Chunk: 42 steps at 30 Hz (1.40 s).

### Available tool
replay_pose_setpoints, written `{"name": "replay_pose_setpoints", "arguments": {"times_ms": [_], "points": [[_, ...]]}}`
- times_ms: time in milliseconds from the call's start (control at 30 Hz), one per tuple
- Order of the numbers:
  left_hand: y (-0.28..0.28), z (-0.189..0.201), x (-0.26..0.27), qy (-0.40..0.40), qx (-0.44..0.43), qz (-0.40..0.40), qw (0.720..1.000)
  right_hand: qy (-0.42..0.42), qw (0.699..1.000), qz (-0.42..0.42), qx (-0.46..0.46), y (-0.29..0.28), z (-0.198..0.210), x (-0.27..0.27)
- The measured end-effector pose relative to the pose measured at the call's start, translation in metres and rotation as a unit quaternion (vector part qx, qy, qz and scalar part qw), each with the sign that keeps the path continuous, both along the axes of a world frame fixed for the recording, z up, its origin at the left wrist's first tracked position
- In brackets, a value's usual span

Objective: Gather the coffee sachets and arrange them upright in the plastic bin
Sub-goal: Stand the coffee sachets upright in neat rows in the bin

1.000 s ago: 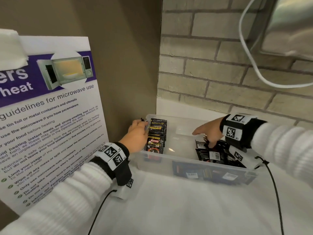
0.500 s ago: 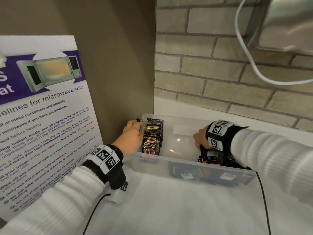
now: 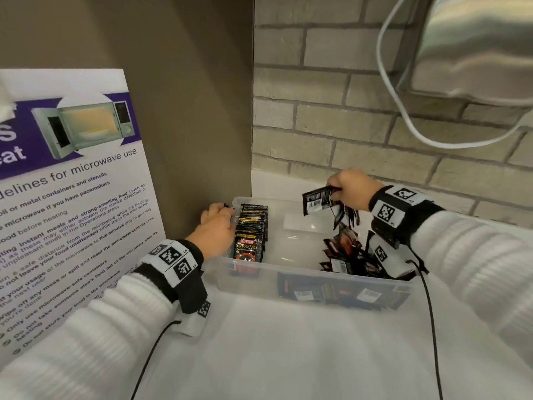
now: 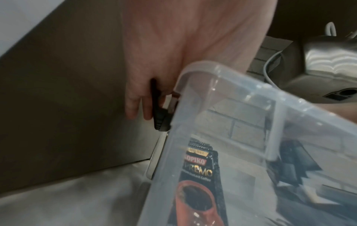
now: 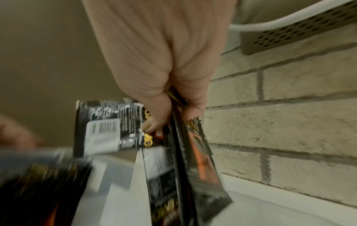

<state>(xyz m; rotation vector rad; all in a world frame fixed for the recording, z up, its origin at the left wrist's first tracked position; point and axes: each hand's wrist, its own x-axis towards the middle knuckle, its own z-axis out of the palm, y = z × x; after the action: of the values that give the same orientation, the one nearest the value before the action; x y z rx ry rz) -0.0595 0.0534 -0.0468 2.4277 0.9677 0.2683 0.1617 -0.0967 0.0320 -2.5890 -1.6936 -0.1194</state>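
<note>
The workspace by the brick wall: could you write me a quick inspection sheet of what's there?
Surface: white counter, covered in white sheeting.
Job's things: clear plastic bin; upright row of sachets at its left end; loose sachets heaped at its right end.
Clutter: nothing seen.
Grippers: left hand grips the bin's left rim; right hand holds a bunch of sachets above the bin.
Cables: black leads from both wrist units; white cable hanging along the wall.
Surroundings: brick wall, microwave guidelines poster, metal appliance mounted upper right.
</note>
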Motion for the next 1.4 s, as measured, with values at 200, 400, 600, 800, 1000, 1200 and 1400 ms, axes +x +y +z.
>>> {"name": "replay_pose_setpoints", "arguments": {"times_ms": [200,400,600,800,1000,1200,1400], "points": [[-0.015,0.025,0.011,-0.120,-0.016,-0.066,0.990,0.137,0.971,-0.067,0.186,-0.009,0.031,-0.004],[-0.039,0.043,0.028,-0.218,-0.203,-0.129,0.946,0.449,0.845,-0.056,0.286,-0.006,0.034,-0.016],[-0.052,0.051,0.047,-0.232,-0.417,-0.174,0.862,0.609,0.749,-0.027,0.259,-0.002,0.019,-0.030],[-0.064,0.048,0.059,-0.163,-0.503,-0.186,0.828,0.639,0.700,-0.115,0.297,0.001,0.007,-0.029],[-0.072,0.042,0.079,-0.115,-0.430,-0.116,0.888,0.505,0.744,-0.259,0.351,-0.007,-0.004,-0.020],[-0.066,0.035,0.078,-0.147,-0.410,-0.090,0.895,0.427,0.775,-0.259,0.387,-0.029,-0.009,-0.003],[-0.055,0.034,0.071,-0.224,-0.453,-0.106,0.856,0.537,0.729,-0.108,0.409,-0.031,-0.012,-0.012]]}}
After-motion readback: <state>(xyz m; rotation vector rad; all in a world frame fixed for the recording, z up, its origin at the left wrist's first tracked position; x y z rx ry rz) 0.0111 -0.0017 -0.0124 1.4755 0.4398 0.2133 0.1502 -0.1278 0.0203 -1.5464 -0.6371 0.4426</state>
